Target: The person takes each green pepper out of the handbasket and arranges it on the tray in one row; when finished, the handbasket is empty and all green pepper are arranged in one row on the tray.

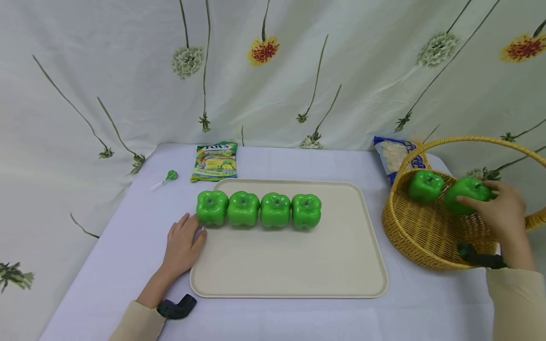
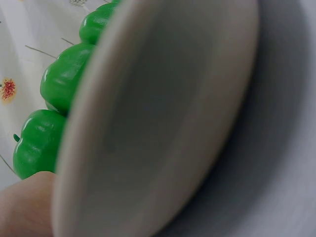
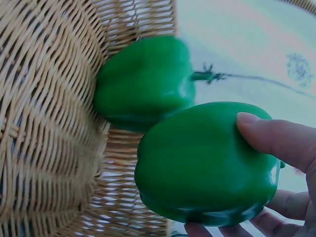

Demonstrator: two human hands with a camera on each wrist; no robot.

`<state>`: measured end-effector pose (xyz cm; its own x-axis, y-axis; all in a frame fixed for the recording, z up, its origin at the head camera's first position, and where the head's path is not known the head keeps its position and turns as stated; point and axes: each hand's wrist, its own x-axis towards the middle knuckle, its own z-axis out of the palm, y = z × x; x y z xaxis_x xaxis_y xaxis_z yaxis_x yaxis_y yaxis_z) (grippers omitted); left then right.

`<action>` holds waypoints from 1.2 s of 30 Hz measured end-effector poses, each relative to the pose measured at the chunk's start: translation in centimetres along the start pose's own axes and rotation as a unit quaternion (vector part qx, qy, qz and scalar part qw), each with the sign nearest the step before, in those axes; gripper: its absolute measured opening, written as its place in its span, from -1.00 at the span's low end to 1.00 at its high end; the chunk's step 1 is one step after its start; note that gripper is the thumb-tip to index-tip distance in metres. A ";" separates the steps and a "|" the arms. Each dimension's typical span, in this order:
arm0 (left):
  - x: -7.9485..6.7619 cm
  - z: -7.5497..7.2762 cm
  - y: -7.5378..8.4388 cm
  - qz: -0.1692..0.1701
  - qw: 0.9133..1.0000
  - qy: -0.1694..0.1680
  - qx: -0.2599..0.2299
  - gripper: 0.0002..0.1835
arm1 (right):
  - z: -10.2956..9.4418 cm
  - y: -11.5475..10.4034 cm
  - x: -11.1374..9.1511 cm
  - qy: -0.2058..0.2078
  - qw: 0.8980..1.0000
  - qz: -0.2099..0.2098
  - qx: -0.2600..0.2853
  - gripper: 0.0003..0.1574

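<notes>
My right hand (image 1: 505, 208) grips a green bell pepper (image 1: 467, 195) inside the wicker basket (image 1: 409, 241). In the right wrist view the thumb lies over that pepper and the fingers curl beneath it. A second green bell pepper (image 3: 148, 81) sits beside it against the basket wall. Several more green bell peppers (image 1: 275, 210) stand in a row on the beige tray (image 1: 294, 265), along its back part. At the tray's left edge, my left hand (image 1: 182, 244) rests with fairly straight fingers, its fingertips close by the leftmost pepper (image 2: 39, 143); whether they touch it I cannot tell.
Behind the tray lies a green and yellow candy packet (image 1: 214, 162), with a green lollipop (image 1: 171, 175) to its left. A blue packet (image 1: 401, 156) leans behind the basket, whose tall handle (image 1: 469, 139) arches over it. Floral cloth (image 1: 273, 94) hangs behind the table.
</notes>
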<state>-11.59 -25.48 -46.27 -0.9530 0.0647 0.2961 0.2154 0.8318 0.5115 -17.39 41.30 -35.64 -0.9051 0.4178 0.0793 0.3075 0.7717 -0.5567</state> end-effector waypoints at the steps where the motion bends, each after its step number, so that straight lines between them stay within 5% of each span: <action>1: 0.0 0.0 0.0 -0.001 1.000 -0.001 0.000 -0.53 | 0.0 0.0 0.0 0.005 1.000 -0.002 -0.008 0.10; 9: 0.0 -0.1 0.0 -0.003 1.000 -0.001 0.005 -0.54 | -1.3 -3.1 -3.3 0.005 1.000 -0.014 0.011 0.08; 20: 0.0 -0.1 -0.1 -0.004 1.000 -0.005 0.004 -0.52 | -0.2 -7.8 -8.2 -0.002 0.990 -0.132 0.043 -0.03; 29: -0.1 -0.1 0.0 -0.003 1.000 -0.004 0.000 -0.53 | 3.1 -12.4 -10.2 -0.034 0.960 -0.247 0.124 -0.10; 36: -0.1 -0.1 -0.1 0.001 1.000 0.000 0.000 -0.55 | 6.2 -15.4 -10.9 -0.066 0.945 -0.287 0.139 -0.13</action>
<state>-11.51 -25.58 -46.28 -0.9525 0.0656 0.2973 0.2166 0.8322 0.5104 -14.10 21.90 -33.09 -0.9338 -0.1098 0.3406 -0.3185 0.6890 -0.6511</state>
